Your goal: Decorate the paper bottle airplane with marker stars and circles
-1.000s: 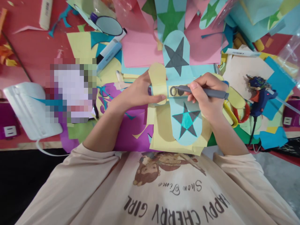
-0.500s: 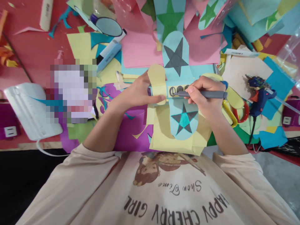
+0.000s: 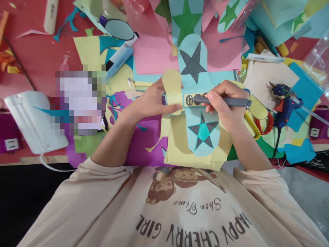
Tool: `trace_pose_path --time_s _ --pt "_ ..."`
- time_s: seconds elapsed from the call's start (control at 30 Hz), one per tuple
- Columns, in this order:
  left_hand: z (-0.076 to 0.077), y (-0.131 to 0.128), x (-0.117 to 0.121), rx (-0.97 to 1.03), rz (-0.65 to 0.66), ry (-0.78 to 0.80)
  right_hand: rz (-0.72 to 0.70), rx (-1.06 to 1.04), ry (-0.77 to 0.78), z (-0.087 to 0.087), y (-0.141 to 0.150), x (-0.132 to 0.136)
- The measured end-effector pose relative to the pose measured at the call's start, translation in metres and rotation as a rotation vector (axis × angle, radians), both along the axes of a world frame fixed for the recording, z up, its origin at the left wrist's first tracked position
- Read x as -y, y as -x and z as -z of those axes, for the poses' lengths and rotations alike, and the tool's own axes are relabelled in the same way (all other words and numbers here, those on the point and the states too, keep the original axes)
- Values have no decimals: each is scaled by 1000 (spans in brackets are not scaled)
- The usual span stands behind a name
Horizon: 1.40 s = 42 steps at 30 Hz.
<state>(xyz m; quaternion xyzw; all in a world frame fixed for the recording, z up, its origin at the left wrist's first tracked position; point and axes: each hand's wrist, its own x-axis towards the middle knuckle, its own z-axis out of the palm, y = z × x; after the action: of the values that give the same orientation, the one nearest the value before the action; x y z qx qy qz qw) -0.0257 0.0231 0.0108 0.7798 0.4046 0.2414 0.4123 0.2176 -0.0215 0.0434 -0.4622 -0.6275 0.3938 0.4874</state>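
the right hand [image 3: 226, 111] is grasping a grey marker [image 3: 232, 102], with its tip at the left dark circle [image 3: 187, 100] on a yellow strip [image 3: 193, 96]. the left hand [image 3: 151, 101] is grasping the paper piece [image 3: 174, 97], which is between both hands, above yellow sheets [image 3: 180, 149] on the desk [image 3: 33, 58]

to your left, a white box [image 3: 28, 130] lies on the red table [image 3: 38, 55], a blue strip [image 3: 42, 110] across it. beyond, you have a blue marker [image 3: 119, 60] over paper scraps [image 3: 110, 43]. to your right, a glue gun [image 3: 285, 108] overlaps a blue sheet [image 3: 309, 85], with scissors [image 3: 271, 124] near it and a white pen [image 3: 266, 57] farther off.
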Motion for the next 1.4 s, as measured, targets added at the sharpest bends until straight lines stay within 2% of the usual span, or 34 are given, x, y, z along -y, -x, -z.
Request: trace_pose_path --time_s 0.5,0.73,1.03,1.23,1.4 --pt "-2 0 0 -28 11 29 -50 85 -4 -6 0 0" --pt "0 0 1 7 -1 35 -17 -13 13 -1 0 0" --pt "-2 0 -2 -14 14 38 6 52 36 -3 1 1" --pt "-1 0 -2 -11 20 22 -4 -11 25 -2 0 -2" --pt "0 0 0 0 -5 27 2 20 -8 -2 0 -2"
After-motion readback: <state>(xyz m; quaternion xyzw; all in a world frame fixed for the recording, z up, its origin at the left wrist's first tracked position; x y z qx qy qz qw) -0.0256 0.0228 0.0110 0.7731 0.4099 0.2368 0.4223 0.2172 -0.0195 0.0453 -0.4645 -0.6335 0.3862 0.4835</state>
